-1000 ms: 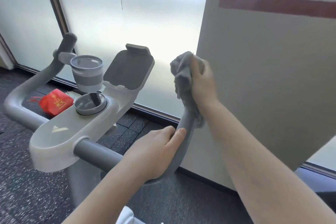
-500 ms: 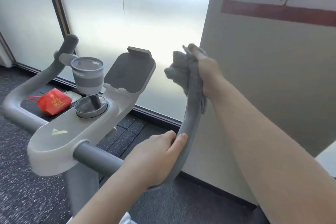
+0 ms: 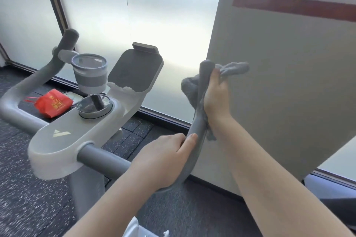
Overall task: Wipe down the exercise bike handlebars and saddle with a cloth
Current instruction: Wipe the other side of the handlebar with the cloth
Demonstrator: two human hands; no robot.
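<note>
Cup [image 3: 90,72] and red packet [image 3: 53,104] sit beyond the handlebars [image 3: 194,131].

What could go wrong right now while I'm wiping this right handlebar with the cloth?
The grey cloth is bunched, with a loose end sticking out past the right hand; it could slip free and drop. The bar's top end shows bare above the hand and may get missed. The wall panel looks close beside that hand, so knuckles might scrape it. The left hand grips the bend, leaving that patch unwiped.
</note>
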